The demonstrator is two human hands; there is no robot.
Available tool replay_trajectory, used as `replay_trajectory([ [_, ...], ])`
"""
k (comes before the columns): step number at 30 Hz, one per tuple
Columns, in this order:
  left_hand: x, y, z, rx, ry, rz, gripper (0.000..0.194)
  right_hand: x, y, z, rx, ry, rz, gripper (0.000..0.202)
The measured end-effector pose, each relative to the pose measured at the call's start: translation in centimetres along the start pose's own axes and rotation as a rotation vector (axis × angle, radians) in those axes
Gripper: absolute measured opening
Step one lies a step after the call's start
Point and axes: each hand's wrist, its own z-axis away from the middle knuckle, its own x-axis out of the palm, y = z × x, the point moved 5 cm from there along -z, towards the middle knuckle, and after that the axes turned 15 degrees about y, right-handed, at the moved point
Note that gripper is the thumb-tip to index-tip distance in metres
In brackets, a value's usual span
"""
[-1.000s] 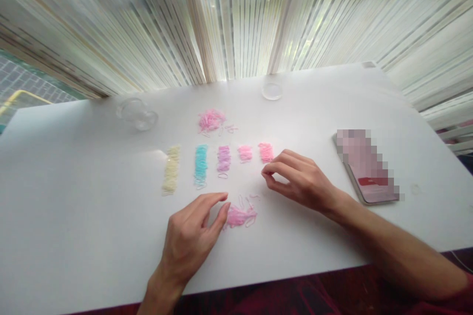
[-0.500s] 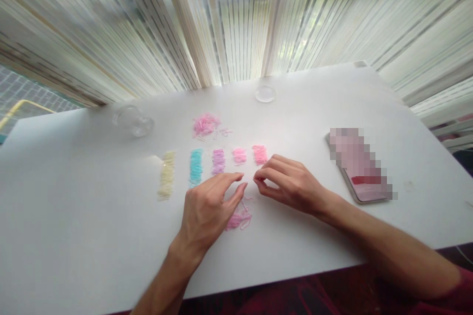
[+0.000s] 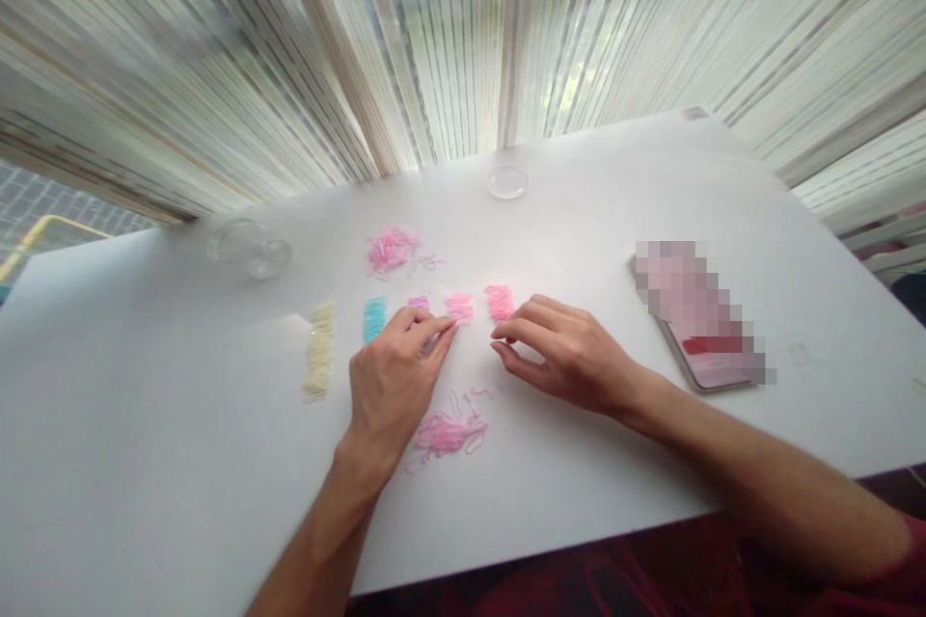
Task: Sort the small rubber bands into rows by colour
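Left grip now at the light-pink column

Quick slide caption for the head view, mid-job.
Left hand pinched at a short light-pink row of thin loops; right hand slightly open near a coral-pink row on a white tabletop.

Indoor room, exact kind unclear: white table beside sheer striped curtain, paving outside.
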Motion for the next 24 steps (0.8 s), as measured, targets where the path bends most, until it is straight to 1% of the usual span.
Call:
replay_trajectory([
  [4, 0.4, 0.0, 0.1, -0.017, -0.029, -0.058, 0.012, 0.0, 0.0, 0.0, -0.007, 0.0, -0.001, 0.015],
  [8, 0.4, -0.2, 0.1, -0.01, -0.022, -0.057, 0.014, 0.0, 0.0, 0.0, -0.002, -0.009, -0.004, 0.015],
  [11, 0.1, -0.2, 0.1, 0.001, -0.01, -0.045, 0.015, 0.1, 0.1, 0.1, 0.004, -0.019, -0.002, 0.015],
  [14, -0.6, -0.3, 0.5, 0.01, 0.007, -0.024, 0.018, 0.2, 0.2, 0.2, 0.009, -0.039, 0.007, 0.016],
  [19, -2.2, -0.5, 2.0, 0.043, 0.043, 0.02, 0.013, 0.7, 0.1, 0.6, 0.007, -0.141, 0.003, 0.018],
  [21, -2.4, -0.3, 2.5, 0.078, 0.009, 0.013, 0.013, 1.1, -0.1, 0.9, 0.002, -0.202, -0.01, 0.017],
  [24, -1.8, 0.4, 2.8, 0.134, -0.084, -0.052, 0.016, 2.0, -0.4, 1.5, 0.011, -0.287, -0.009, 0.021],
])
